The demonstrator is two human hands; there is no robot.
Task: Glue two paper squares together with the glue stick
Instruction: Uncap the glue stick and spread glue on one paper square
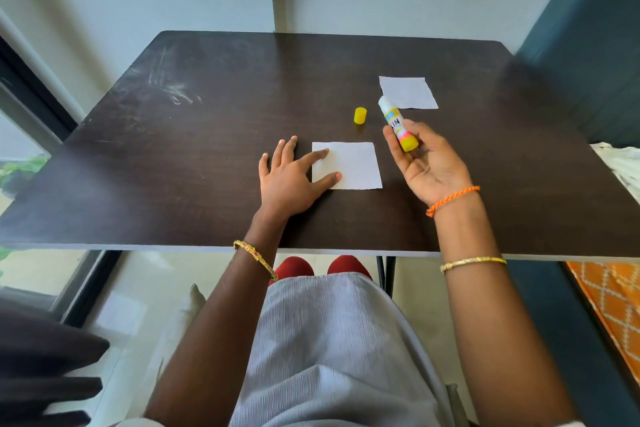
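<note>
- A dark brown table (214, 135) is filling most of the view, its far edge sitting against a pale wall and its near edge crossing in front of the person's lap.
- A teal upholstered seat (588, 31) is standing at the table's far right corner.
- The left hand (291, 177) is lying palm down on the table with its fingers spread, the forefinger and thumb resting flat on the left edge of the near paper square; it is pressing rather than gripping.
- The right hand (426, 163) is hovering just right of that square, palm turned up, fingers and thumb curling round the lower, yellow end of the glue stick.
- The near paper square (353, 166) is lying flat in the middle of the table, between the two hands.
- The far paper square (410, 92) is lying flat farther back and to the right, well apart from the near one.
- The glue stick (396, 123) is pointing up and away, uncapped, its white tip overlapping the far square's near left corner in the view; whether it is touching the paper cannot be told.
- The yellow cap (360, 115) is standing upright on the table, just left of the glue stick and beyond the near square.
- An orange thread bracelet (452, 199) is circling the right wrist.
</note>
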